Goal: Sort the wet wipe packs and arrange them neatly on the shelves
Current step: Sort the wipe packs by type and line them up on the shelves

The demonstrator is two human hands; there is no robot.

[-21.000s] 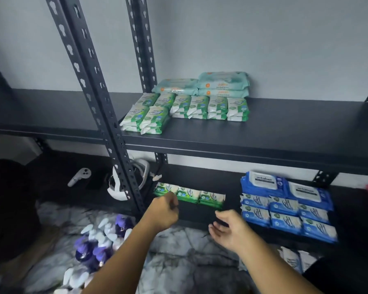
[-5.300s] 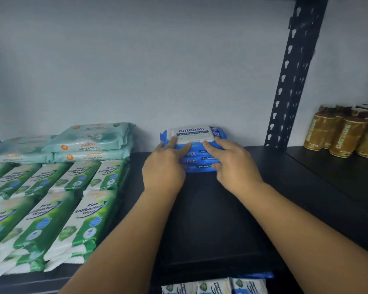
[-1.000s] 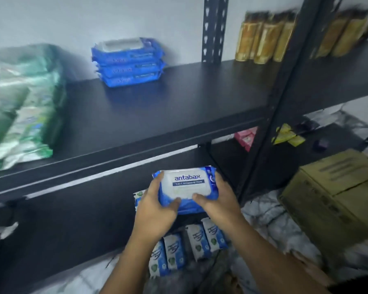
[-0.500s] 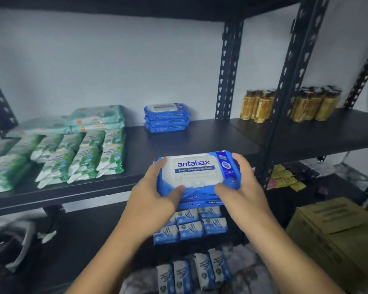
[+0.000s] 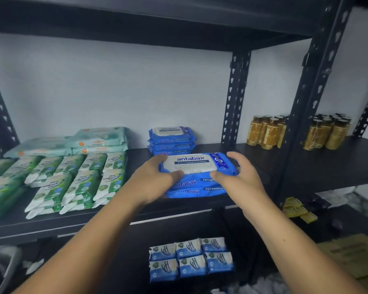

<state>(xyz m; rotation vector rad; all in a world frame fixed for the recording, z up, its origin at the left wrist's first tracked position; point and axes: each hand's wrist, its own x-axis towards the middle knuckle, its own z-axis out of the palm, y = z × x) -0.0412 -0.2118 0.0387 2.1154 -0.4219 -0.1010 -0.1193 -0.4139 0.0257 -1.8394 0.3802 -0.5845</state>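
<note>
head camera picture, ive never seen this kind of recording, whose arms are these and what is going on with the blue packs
There is no machine here: a person wears a wide-angle camera on the head, so you look forward and down along their own arms. The left hand and right hand grip a stack of blue antabax packs from both sides, thumbs on top, over the front of the black shelf. Whether it rests there I cannot tell. Behind it lies another blue stack; to the left, green pine packs and pale teal packs; to the right, amber bottles. Small blue packs lie lower down.
</note>
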